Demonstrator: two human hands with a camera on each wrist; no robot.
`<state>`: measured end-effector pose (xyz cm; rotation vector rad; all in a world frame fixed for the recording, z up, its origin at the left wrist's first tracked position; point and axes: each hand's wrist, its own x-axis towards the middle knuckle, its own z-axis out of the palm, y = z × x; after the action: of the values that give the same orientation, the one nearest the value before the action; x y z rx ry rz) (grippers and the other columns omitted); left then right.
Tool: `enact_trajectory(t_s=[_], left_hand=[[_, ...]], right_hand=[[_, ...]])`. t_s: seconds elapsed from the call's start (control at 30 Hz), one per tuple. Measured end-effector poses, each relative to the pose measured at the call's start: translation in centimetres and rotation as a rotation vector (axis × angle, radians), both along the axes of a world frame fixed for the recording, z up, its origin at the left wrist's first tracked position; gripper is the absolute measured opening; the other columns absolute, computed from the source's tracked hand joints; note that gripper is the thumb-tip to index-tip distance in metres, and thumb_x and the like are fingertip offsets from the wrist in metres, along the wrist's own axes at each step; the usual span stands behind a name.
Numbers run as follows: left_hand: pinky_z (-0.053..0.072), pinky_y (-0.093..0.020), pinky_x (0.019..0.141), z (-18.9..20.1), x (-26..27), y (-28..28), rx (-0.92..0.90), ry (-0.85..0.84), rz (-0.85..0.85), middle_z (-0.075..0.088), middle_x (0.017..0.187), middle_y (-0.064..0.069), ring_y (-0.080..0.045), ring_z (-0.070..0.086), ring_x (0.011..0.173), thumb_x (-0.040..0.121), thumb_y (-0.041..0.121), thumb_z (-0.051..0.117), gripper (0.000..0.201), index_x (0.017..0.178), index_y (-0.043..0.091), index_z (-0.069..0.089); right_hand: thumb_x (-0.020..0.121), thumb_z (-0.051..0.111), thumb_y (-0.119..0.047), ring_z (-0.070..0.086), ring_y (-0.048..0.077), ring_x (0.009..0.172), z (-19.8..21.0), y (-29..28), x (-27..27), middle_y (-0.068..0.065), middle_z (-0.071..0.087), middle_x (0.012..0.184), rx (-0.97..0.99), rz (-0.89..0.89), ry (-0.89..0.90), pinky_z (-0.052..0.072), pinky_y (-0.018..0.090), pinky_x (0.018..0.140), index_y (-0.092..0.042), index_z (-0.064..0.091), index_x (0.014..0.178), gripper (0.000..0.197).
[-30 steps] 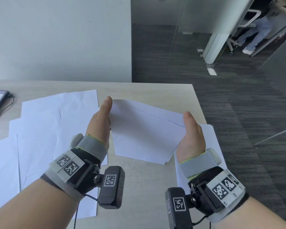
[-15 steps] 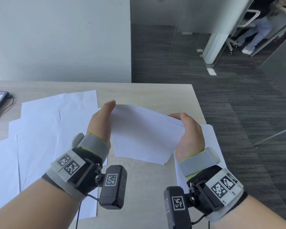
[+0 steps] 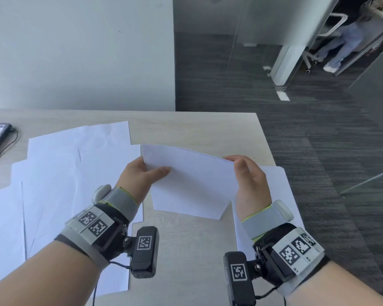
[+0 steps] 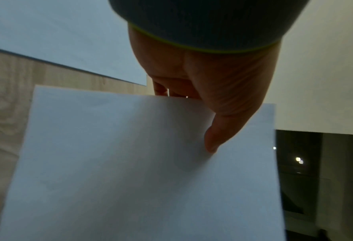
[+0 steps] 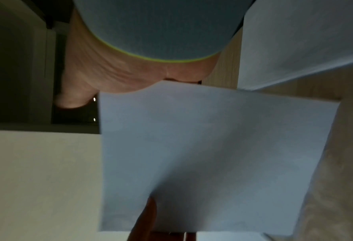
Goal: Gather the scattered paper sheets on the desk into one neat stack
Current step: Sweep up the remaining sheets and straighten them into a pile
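Both hands moved from flat-palmed squaring to pinching: left hand point(image 3: 142, 175) pinches the stack point(image 3: 192, 184) at its left edge, right hand point(image 3: 249, 177) at its right edge. Stack held between the grips above the counter point(image 3: 186, 127); loose sheets point(image 3: 60, 173) lie left.

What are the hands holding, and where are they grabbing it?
A small bundle of paper sheets. The left hand pinches its left edge, and the right hand grips its right edge.
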<state>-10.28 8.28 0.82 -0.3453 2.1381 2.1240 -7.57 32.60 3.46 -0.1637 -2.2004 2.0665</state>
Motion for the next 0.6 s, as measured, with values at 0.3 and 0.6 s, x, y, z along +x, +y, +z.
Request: enact_trajectory(t_s=[0.3, 0.6], left_hand=[[0.055, -0.042, 0.093, -4.5, 0.6, 1.1, -0.161, -0.244, -0.004, 0.081, 0.093, 0.003, -0.027, 0.074, 0.096, 0.09, 0.031, 0.073, 0.019, 0.103, 0.017, 0.077], [0.06, -0.044, 0.076, -7.6, -0.1, 12.4, -0.084, -0.511, -0.15, 0.068, 0.112, -0.014, -0.034, 0.066, 0.094, 0.093, -0.009, 0.04, 0.046, 0.128, 0.017, 0.056]], right_hand=[[0.089, 0.051, -0.006, 0.065, 0.02, 0.081, -7.7, 3.4, 0.8, 0.007, 0.073, 0.096, 0.235, 0.167, -0.367, 0.05, 0.034, 0.075, -0.027, 0.067, 0.1, 0.029], [0.091, 0.048, -0.008, 0.071, 0.023, 0.081, -10.3, 12.2, 3.4, -0.006, 0.074, 0.092, 0.272, -0.139, -0.563, 0.056, 0.034, 0.07, -0.034, 0.064, 0.1, 0.032]])
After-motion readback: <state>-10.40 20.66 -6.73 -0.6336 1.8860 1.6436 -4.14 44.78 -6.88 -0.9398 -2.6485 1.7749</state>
